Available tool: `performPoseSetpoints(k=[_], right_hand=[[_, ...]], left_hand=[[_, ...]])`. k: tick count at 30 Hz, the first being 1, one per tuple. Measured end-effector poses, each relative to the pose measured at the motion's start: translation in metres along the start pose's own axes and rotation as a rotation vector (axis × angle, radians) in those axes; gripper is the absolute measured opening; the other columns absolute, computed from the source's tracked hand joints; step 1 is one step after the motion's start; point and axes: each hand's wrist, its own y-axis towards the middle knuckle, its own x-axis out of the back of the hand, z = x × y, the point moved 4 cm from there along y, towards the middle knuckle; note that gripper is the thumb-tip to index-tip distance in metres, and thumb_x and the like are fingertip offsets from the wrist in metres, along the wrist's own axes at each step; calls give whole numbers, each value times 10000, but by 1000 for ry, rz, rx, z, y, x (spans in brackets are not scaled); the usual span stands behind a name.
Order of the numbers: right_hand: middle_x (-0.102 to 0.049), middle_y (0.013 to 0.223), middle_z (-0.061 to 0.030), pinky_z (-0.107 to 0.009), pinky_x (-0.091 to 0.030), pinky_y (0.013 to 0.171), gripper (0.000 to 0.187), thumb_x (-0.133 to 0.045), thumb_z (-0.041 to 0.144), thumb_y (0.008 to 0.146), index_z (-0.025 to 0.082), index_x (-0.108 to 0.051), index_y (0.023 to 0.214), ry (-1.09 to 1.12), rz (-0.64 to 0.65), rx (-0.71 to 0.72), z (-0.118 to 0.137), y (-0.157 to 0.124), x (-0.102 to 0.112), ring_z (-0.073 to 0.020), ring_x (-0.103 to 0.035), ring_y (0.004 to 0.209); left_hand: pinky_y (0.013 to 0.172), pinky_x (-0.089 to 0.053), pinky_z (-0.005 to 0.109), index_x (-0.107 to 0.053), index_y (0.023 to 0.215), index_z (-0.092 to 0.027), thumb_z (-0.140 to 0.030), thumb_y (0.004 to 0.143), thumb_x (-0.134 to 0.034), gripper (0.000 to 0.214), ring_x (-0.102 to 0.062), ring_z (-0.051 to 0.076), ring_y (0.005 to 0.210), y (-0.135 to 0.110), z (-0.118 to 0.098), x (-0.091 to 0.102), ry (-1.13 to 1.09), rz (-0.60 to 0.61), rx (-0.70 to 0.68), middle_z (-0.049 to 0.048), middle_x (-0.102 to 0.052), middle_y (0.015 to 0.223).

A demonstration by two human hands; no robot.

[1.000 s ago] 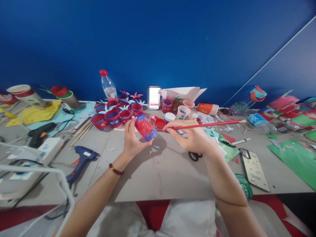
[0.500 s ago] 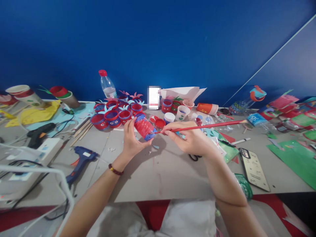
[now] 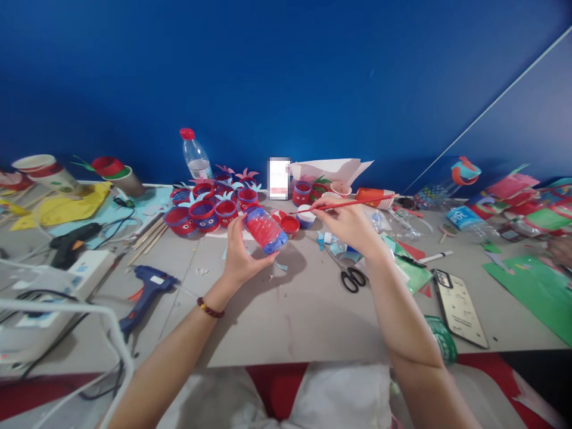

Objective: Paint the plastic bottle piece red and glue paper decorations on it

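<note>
My left hand (image 3: pixel 243 250) is closed around a small plastic bottle piece (image 3: pixel 264 230) painted red in the middle and blue at both ends, tilted above the table. Between the fingers of my right hand (image 3: pixel 344 223) is a red paintbrush (image 3: pixel 353 203), its tip pointing left over the paint pots. Below that tip stands an open pot of red paint (image 3: pixel 289 224). A white-lidded pot (image 3: pixel 306 215) is just right of it. Several finished-looking red and blue cups (image 3: pixel 203 213) with paper leaves and googly eyes stand left of the pots.
A blue glue gun (image 3: pixel 149 292) and a power strip (image 3: pixel 67 298) with cables lie at left. Black-handled scissors (image 3: pixel 351 279) lie below my right hand. A phone (image 3: pixel 460 307) and green paper (image 3: pixel 531 286) lie at right. A clear bottle (image 3: pixel 196 158) stands by the blue wall.
My right hand has lifted the brush off the painted bottle piece and moved it up and away, toward the red paint pot. The left hand has barely moved. The scissors now show.
</note>
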Motion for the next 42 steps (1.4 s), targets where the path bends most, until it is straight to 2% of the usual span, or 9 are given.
performPoseSetpoints(k=[5,11,18,23,28,34,37,42], right_hand=[[-739,980,-40,-358,-497,860,142,-582,239,898,218,-722,900,4,70,-23,-16,4,-15,-206,-660,941],[-760,974,-23,-368,-501,903,199,-553,201,890,232,-748,912,25,134,-64,-28,6,-31,-203,-676,930],[-773,976,-19,-344,-520,869,207,-565,206,885,246,-766,909,-52,121,-101,-31,7,-39,-208,-683,938],[-771,996,-22,-342,-515,864,208,-560,211,888,246,-764,916,-95,119,-132,-32,8,-39,-215,-676,964],[-768,969,-18,-322,-494,771,233,-530,212,898,253,-759,891,-191,131,-70,-32,8,-38,-218,-670,904],[-752,885,-42,-306,-456,679,241,-511,263,912,235,-750,909,-352,146,-110,-34,7,-38,-236,-661,842],[-757,902,-51,-320,-479,720,240,-511,244,911,222,-750,925,-331,156,-112,-32,8,-38,-251,-669,883],[-773,969,-68,-364,-495,888,231,-539,200,894,183,-758,821,-211,104,-48,-26,9,-36,-259,-684,940]], left_hand=[[1035,-446,549,-318,1424,-220,-499,584,-845,1030,-498,347,1253,-1,13,3,-84,-82,81,164,-443,1353],[1062,-432,562,-291,1446,-240,-548,647,-790,991,-481,350,1293,-1,20,4,-151,-158,115,159,-413,1387],[1031,-444,609,-309,1440,-267,-504,636,-804,974,-487,370,1264,-2,15,3,-132,-147,55,156,-422,1364],[1028,-450,603,-302,1439,-267,-494,627,-812,985,-489,366,1259,-2,14,3,-118,-141,56,154,-416,1367],[1027,-450,592,-315,1435,-262,-504,612,-823,998,-496,362,1248,-2,14,2,-117,-126,69,152,-429,1355],[1022,-438,612,-319,1444,-283,-493,572,-852,1044,-492,372,1239,-2,16,1,-124,-127,41,140,-437,1349],[1022,-430,628,-310,1448,-298,-486,568,-860,1054,-481,378,1247,-2,16,1,-126,-119,37,139,-431,1362],[1029,-418,641,-308,1449,-319,-496,585,-851,1035,-476,382,1251,-2,14,2,-135,-110,50,136,-430,1362]])
